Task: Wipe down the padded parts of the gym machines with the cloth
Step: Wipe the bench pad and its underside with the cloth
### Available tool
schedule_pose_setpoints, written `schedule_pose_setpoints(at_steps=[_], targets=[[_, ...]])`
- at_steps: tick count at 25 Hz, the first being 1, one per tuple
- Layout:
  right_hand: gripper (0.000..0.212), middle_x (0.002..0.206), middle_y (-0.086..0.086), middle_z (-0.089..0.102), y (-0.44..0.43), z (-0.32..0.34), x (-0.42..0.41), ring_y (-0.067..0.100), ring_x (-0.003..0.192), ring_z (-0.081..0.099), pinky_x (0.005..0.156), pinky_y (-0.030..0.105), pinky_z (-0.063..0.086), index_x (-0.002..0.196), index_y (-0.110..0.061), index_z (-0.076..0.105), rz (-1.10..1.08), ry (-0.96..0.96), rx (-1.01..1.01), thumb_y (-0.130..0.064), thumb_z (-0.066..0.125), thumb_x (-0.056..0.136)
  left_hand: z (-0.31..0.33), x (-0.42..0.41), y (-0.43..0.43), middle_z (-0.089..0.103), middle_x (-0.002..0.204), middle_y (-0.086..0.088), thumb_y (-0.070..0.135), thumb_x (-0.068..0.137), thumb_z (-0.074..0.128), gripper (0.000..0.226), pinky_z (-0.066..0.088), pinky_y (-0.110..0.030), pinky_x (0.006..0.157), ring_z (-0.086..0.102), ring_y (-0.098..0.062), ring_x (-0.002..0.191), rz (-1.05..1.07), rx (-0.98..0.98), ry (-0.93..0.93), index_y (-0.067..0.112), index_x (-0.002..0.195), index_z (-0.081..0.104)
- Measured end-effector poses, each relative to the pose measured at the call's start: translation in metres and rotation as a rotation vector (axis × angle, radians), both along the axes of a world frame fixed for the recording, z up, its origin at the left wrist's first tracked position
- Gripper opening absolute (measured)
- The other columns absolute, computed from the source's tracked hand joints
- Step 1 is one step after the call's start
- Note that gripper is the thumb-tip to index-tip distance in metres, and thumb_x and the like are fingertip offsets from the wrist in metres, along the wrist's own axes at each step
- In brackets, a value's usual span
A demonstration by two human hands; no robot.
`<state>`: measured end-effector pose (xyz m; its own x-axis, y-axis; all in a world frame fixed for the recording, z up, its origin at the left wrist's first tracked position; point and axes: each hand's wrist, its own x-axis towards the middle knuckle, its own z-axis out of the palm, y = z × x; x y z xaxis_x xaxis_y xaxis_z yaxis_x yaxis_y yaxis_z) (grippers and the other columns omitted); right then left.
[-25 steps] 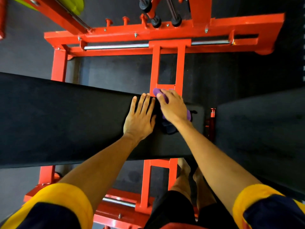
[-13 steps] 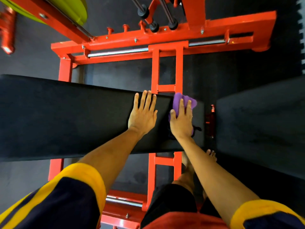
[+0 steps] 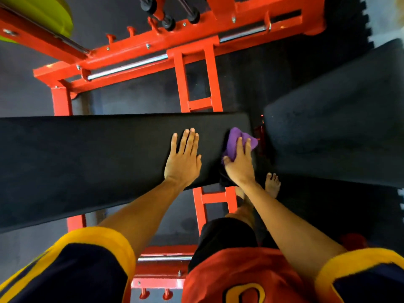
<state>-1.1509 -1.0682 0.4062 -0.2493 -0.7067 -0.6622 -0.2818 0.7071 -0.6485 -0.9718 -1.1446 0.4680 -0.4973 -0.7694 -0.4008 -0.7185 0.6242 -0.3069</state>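
Dark floor matting (image 3: 135, 101), orange-red steel frame (image 3: 181, 84), lime plate (image 3: 43, 9) top-left

Dim indoor light with saturated colours. The black padded surface (image 3: 87, 160) shows almost no detail. Bright glints run along the chrome rods (image 3: 129, 67). The wide lens bends the red bars (image 3: 192, 40) near the edges; the sleeves (image 3: 87, 270) at the bottom look soft.

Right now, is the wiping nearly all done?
No wipe marks show on the long black pad, so finished parts can't be told. In hand: the right hand presses the purple cloth on its right end; the left hand lies flat beside it. Likely left: the second black pad at right, which neither hand touches.
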Motion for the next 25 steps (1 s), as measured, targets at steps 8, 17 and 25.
schedule_pose_setpoints(at_steps=[8,17,25], targets=[[0.113,0.172,0.013,0.003,0.055,-0.004,0.036,0.044,0.152,0.024,0.102,0.050,0.053,0.164,-0.019,0.012,0.466,0.324,-0.402,-0.027,0.085,0.079,-0.002,-0.004,0.000,0.002,0.169,-0.017,0.046,0.106,0.017,0.071,0.003,-0.058,0.125,0.000,-0.033,0.157,0.004,-0.005,-0.053,0.002,0.160,0.001],[0.113,0.172,0.002,-0.012,0.066,-0.014,0.016,0.044,0.155,0.005,0.111,0.057,0.045,0.164,-0.030,0.000,0.168,0.353,-0.074,-0.015,0.078,0.085,-0.004,-0.002,0.001,0.005,0.169,-0.017,0.042,0.104,0.022,0.071,0.006,-0.057,0.125,0.004,-0.032,0.157,-0.004,-0.046,-0.019,0.002,0.160,0.004],[0.081,0.173,-0.004,-0.004,0.054,-0.013,0.003,0.037,0.156,0.013,0.116,0.054,0.039,0.164,-0.038,0.011,0.281,0.305,-0.227,-0.036,0.060,0.099,-0.004,-0.002,0.001,0.006,0.169,-0.017,0.040,0.104,0.027,0.071,0.006,-0.058,0.125,0.004,-0.032,0.157,-0.003,-0.050,-0.022,0.002,0.160,0.007]])
